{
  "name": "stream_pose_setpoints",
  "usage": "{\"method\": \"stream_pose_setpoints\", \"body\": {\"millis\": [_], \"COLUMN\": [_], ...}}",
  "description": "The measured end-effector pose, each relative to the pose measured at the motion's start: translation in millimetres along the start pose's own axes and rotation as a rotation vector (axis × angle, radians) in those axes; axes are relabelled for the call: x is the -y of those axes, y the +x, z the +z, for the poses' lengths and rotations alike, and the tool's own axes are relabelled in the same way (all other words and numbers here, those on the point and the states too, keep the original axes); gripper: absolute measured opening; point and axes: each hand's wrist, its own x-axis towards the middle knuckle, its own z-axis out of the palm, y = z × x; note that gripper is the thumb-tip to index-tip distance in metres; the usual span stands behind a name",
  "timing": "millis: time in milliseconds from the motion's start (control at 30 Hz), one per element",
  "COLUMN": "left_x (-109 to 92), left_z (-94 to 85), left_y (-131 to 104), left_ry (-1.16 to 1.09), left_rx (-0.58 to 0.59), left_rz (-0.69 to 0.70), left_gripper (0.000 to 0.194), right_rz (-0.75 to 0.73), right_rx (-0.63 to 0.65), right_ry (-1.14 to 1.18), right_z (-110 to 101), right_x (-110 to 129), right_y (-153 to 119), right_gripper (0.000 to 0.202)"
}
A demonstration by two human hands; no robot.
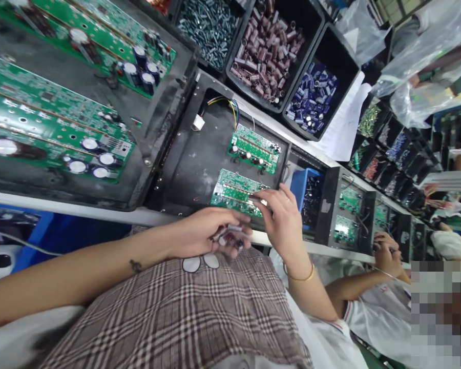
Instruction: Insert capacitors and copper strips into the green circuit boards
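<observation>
My left hand (215, 233) is cupped in front of the checked apron, its fingers curled around several brown cylindrical capacitors (230, 238). My right hand (284, 212) reaches over the right end of the nearer green circuit board (230, 187). Thumb and fingertips come together there at the board's surface; what they pinch, if anything, is too small to make out. Behind it lies a second green circuit board (253, 148) with small capacitors standing on it and a bundle of coloured wires ending in a white connector (198, 122). Both boards rest in a black tray (184, 164).
Black bins at the back hold brown capacitors (269, 51), blue capacitors (315, 97) and grey-green ones (209, 31). Larger populated boards (42, 113) fill a tray on the left. A blue box (300, 187) of dark parts stands at right. Further right, a co-worker's hands (388, 253) work.
</observation>
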Motion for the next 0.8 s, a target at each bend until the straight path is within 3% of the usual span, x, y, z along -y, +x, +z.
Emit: {"method": "stream_pose_setpoints", "body": {"millis": [100,267,367,533,800], "left_x": [17,27,29,28,26], "left_z": [-10.0,-17.9,-17.7,-17.5,-12.6], "left_y": [7,15,13,10,6], "left_ry": [0.106,0.215,0.158,0.086,0.044], "left_rx": [0.028,-0.021,-0.047,-0.089,-0.162], "left_rz": [-0.160,-0.178,-0.147,-0.080,-0.166], "left_gripper": [0.021,0.032,0.029,0.028,0.039], "right_rz": [0.017,0.006,-0.021,-0.186,-0.262], "right_rx": [0.069,0.096,0.088,0.070,0.081], "right_ry": [-0.028,-0.069,-0.113,-0.164,-0.101], "right_z": [17,35,35,34,28], "right_x": [-13,-18,-15,-15,-19], "right_y": [-25,-33,-34,-38,-34], "right_gripper": [0.021,0.023,0.025,0.035,0.036]}}
